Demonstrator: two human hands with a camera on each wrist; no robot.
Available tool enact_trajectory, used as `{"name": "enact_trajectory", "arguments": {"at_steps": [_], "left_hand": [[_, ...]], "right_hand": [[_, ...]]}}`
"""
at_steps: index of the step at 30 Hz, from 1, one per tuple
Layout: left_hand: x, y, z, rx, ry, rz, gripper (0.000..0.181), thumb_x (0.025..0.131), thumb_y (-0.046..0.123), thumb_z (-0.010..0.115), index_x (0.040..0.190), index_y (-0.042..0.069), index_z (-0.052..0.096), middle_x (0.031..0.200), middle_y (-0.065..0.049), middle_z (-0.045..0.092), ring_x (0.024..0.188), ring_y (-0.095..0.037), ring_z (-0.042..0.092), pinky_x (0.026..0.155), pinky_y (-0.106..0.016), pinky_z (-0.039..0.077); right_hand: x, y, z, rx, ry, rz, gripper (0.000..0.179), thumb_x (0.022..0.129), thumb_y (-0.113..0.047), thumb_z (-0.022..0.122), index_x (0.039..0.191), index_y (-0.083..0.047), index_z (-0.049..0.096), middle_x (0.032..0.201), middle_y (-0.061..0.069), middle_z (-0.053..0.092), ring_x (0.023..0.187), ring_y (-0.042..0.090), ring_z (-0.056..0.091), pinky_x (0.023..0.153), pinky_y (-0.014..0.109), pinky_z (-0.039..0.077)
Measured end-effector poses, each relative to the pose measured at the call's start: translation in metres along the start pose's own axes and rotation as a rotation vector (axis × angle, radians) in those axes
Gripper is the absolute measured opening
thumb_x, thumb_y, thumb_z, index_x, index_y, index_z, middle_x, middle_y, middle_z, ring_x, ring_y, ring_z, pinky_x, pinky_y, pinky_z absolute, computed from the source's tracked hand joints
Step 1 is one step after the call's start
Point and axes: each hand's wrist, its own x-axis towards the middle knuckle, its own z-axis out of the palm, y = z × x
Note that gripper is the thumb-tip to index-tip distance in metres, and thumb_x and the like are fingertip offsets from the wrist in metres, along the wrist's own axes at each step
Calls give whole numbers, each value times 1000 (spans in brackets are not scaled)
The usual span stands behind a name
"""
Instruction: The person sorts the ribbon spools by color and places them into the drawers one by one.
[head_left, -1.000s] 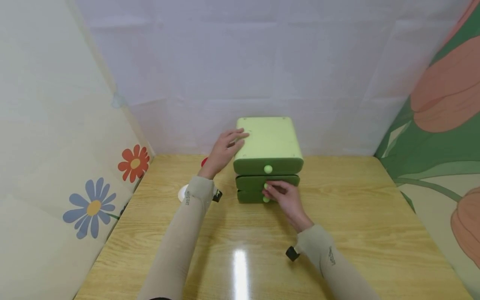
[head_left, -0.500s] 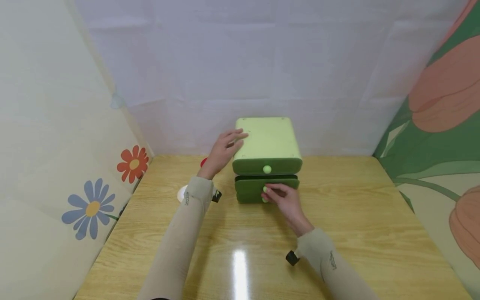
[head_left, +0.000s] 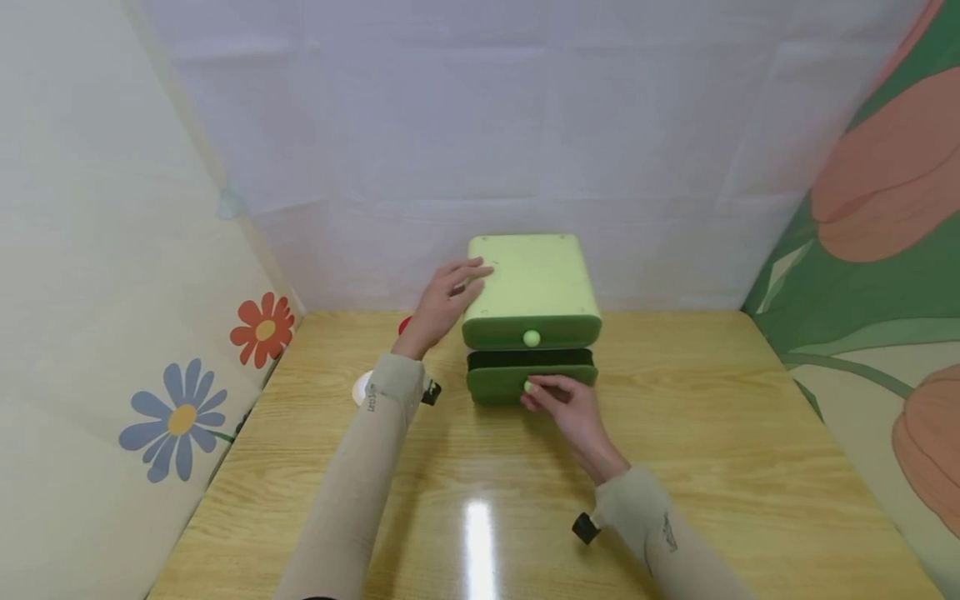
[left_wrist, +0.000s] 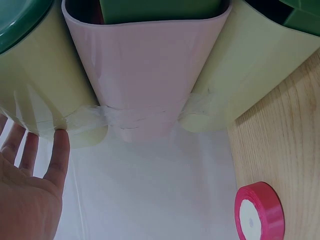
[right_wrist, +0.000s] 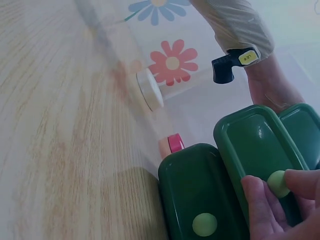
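Observation:
A small drawer unit (head_left: 534,275) stands on the table, its casings pale yellow-green and pink, its drawer fronts dark green with round light-green knobs. My right hand (head_left: 573,421) pinches the knob (right_wrist: 278,184) of the middle drawer (right_wrist: 252,137) between thumb and fingers. That drawer is pulled partly out, with a dark gap above its front. In the right wrist view the bottom drawer (right_wrist: 195,180) stays farther back. My left hand (head_left: 442,304) rests on the unit's upper left side, fingers extended; in the left wrist view its fingertips touch the top casing (left_wrist: 45,95).
A pink-red ribbon roll (left_wrist: 267,210) lies on the table left of the unit. Nearer me is a white round object (right_wrist: 150,90), partly hidden by the left sleeve in the head view. A white backdrop (head_left: 517,125) rises behind the unit.
My right hand has drawn the middle drawer toward me, widening the gap above its front and covering the bottom drawer from above. The left hand keeps its place on the unit.

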Motion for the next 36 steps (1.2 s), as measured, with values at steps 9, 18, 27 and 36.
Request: {"name": "enact_trajectory", "arguments": {"at_steps": [9, 18, 27, 36], "left_hand": [[1, 1, -1, 13, 2, 1, 39, 108, 41, 55, 141, 24, 65, 159, 7, 45, 149, -19, 36, 119, -46, 42], [0, 3, -2, 9, 4, -2, 38, 108, 38, 56, 142, 22, 65, 159, 5, 46, 149, -19, 35, 119, -46, 42], [0, 4, -1, 8, -1, -3, 39, 108, 38, 56, 142, 22, 65, 160, 5, 46, 150, -20, 35, 120, -47, 41], [0, 3, -1, 2, -4, -1, 39, 108, 37, 56, 142, 21, 65, 160, 4, 45, 150, -21, 35, 120, -48, 40]], "right_hand": [[-7, 1, 1, 22, 1, 7, 27, 97, 4, 67, 123, 10, 68, 114, 25, 73, 87, 15, 76, 88, 29, 62], [-17, -2, 2, 22, 4, 18, 26, 96, 4, 68, 121, 9, 69, 112, 22, 73, 88, 16, 76, 87, 30, 63], [-26, 0, 0, 5, 19, 43, 23, 96, 3, 69, 119, 7, 71, 109, 19, 74, 88, 17, 76, 88, 33, 63], [-38, 0, 0, 13, 22, 57, 23, 95, 4, 69, 117, 7, 72, 107, 20, 75, 88, 19, 77, 88, 34, 63]]}}
